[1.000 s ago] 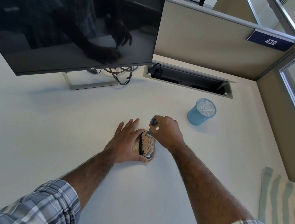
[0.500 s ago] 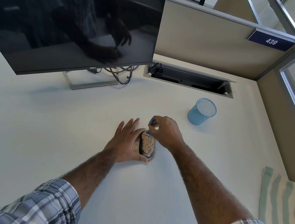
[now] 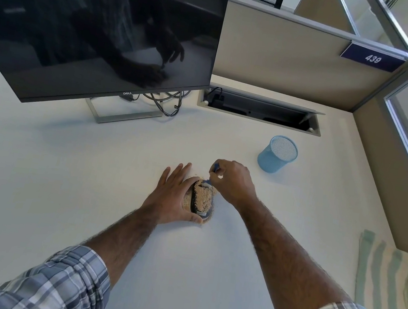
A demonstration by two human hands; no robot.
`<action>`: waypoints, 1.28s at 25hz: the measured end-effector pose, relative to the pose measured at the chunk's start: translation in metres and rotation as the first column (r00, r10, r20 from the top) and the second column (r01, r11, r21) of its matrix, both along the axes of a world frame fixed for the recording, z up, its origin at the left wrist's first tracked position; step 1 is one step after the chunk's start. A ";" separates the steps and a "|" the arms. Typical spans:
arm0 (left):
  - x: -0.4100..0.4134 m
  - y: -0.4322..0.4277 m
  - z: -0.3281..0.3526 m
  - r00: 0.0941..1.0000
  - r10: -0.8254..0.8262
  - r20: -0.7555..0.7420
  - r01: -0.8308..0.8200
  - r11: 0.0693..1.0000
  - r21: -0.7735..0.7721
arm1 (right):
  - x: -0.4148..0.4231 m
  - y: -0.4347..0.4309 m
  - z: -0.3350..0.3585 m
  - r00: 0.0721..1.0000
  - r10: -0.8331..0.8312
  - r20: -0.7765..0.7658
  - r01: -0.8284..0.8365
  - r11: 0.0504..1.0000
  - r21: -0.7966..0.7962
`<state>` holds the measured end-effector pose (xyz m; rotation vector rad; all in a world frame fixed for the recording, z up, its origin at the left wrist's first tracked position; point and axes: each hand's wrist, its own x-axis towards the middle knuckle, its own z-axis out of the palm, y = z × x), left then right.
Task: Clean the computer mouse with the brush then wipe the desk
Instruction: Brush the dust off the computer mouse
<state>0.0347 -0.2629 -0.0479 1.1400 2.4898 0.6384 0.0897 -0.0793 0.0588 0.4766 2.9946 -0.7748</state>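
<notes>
The brush [image 3: 215, 168] had barely shifted; right hand [image 3: 233, 184] pinched it, left hand [image 3: 174, 198] clasped the mouse [image 3: 201, 199]; light outward flicks seemed best.

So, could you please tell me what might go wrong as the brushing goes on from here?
1. The brush in the right hand could flick the crumbs heaped on the mouse out over the desk, perhaps towards the open cable tray.
2. The left hand grips the mouse mainly from its left side, so a firm stroke might slide it.

Glossy monitor [image 3: 97, 26], matt desk [image 3: 29, 178], mesh cup [image 3: 277, 155], striped cloth [image 3: 382, 281].
</notes>
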 end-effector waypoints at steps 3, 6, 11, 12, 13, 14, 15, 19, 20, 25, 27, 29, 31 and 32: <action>0.001 0.001 0.000 1.000 -0.003 -0.004 0.003 1.000 0.000 | 0.001 0.003 -0.002 1.000 -0.010 -0.016 0.010 0.999 -0.036; 0.000 0.001 0.000 1.000 -0.002 -0.007 0.002 1.000 0.000 | -0.001 0.001 -0.002 0.999 0.009 0.033 -0.007 0.998 -0.057; 0.000 0.000 0.000 1.000 0.001 -0.007 -0.001 1.000 -0.006 | -0.003 -0.002 -0.001 0.999 0.040 0.031 -0.038 0.998 -0.059; 0.000 0.000 0.000 1.000 0.002 -0.007 -0.002 1.000 -0.005 | -0.004 -0.002 0.000 0.998 0.040 0.039 -0.038 0.998 -0.047; 0.000 0.000 0.000 1.000 0.004 -0.009 -0.004 1.000 -0.002 | -0.004 -0.002 -0.001 0.999 0.026 0.031 -0.025 1.000 -0.018; 0.000 0.000 0.000 1.000 0.006 -0.011 -0.006 1.000 0.001 | -0.005 -0.001 -0.002 1.000 0.013 0.019 -0.013 1.000 0.006; 0.000 0.000 -0.001 1.000 0.006 -0.013 -0.006 1.000 0.000 | -0.006 -0.001 -0.002 1.000 0.016 0.012 -0.016 1.000 0.006; 0.000 0.000 -0.002 1.000 0.001 -0.021 -0.001 1.000 -0.005 | -0.007 0.000 -0.001 0.996 0.066 0.052 -0.065 0.998 -0.007; 0.000 0.000 -0.002 1.000 0.002 -0.023 -0.002 1.000 -0.002 | -0.008 0.001 -0.001 0.997 0.057 0.044 -0.058 0.998 0.023; 0.000 0.001 -0.001 1.000 0.002 -0.015 -0.002 1.000 -0.002 | -0.008 0.000 0.000 0.995 0.086 0.060 -0.084 0.996 -0.033; 0.000 0.000 -0.001 1.000 0.003 -0.009 -0.003 1.000 -0.009 | -0.008 0.001 -0.002 0.996 0.066 0.053 -0.067 0.998 0.008; 0.000 0.001 -0.001 1.000 0.004 -0.016 -0.005 1.000 -0.016 | -0.008 0.000 0.000 0.996 0.079 0.033 -0.077 0.996 -0.035; 0.000 0.001 -0.002 1.000 0.003 -0.023 -0.003 1.000 -0.024 | -0.008 -0.003 0.003 0.990 0.126 0.060 -0.121 0.989 -0.082; 0.000 0.001 -0.002 1.000 0.003 -0.021 -0.004 1.000 -0.024 | -0.008 -0.004 0.003 0.987 0.144 0.076 -0.139 0.988 -0.069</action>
